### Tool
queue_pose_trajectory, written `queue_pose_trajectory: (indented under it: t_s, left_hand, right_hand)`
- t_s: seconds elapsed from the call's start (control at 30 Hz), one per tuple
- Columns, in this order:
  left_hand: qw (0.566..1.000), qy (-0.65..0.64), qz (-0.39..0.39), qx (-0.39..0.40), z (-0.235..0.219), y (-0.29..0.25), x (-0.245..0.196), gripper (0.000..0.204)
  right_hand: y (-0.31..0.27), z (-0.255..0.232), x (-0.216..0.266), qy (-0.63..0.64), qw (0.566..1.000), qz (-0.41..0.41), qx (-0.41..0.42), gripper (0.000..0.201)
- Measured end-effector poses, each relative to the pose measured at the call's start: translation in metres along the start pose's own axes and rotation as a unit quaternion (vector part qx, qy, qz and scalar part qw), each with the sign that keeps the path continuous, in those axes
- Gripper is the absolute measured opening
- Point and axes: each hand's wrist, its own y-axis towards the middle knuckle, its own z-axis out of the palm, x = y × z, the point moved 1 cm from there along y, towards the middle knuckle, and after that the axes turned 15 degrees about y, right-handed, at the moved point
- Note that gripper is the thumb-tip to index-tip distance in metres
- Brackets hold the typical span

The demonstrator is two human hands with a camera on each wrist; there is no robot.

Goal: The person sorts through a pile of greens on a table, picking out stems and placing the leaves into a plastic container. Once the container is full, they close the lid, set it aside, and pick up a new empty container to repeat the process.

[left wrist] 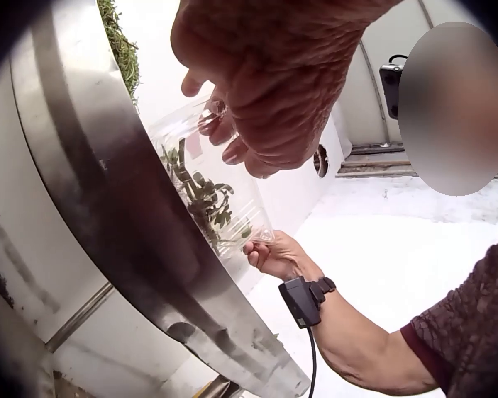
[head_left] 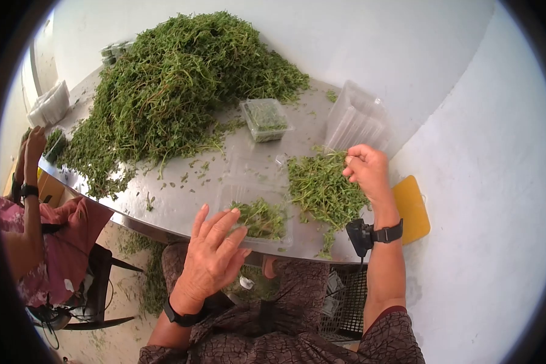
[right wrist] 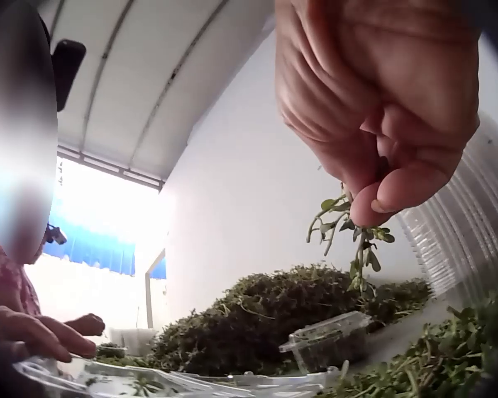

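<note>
1. The left hand (head_left: 211,255) is open, with its fingers apart. It is over the near side of the open box (head_left: 287,232); I cannot tell if it touches it.
2. The right hand (head_left: 367,173) pinches a green sprig (right wrist: 361,242) between thumb and finger. Its leaves hang down.
3. The open box sits on the shiny table (head_left: 182,212) with some greens inside. The small pile (head_left: 327,191) is just beside it.
4. The big pile (head_left: 176,79) is farther back.

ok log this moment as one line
right hand: pinching sprig | left hand: open, near greens in open container | lidded box: farther back
</note>
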Motion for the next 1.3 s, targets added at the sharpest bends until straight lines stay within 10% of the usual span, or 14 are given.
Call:
queue_pose_trajectory:
  t_s: [0.53, 0.67, 0.77, 0.93, 1.3]
  left_hand:
    - [0.978, -0.119, -0.119, -0.123, 0.018, -0.027, 0.008, 0.035]
    - [0.981, -0.096, -0.092, -0.141, 0.018, -0.026, 0.008, 0.034]
    - [0.978, -0.103, -0.101, -0.152, 0.020, -0.026, 0.008, 0.029]
    - [0.978, -0.098, -0.086, -0.165, 0.022, -0.027, 0.011, 0.030]
    - [0.981, -0.071, -0.074, -0.163, 0.019, -0.026, 0.018, 0.028]
  right_hand:
    - [-0.061, 0.060, 0.056, 0.113, 0.982, -0.017, 0.151, 0.010]
    - [-0.069, 0.078, 0.051, 0.093, 0.983, -0.032, 0.156, 0.010]
    - [-0.066, 0.092, 0.038, 0.001, 0.966, -0.192, 0.174, 0.017]
    - [-0.071, 0.103, 0.035, -0.091, 0.957, -0.168, 0.217, 0.021]
    - [-0.051, 0.036, 0.024, -0.194, 0.970, -0.116, 0.086, 0.021]
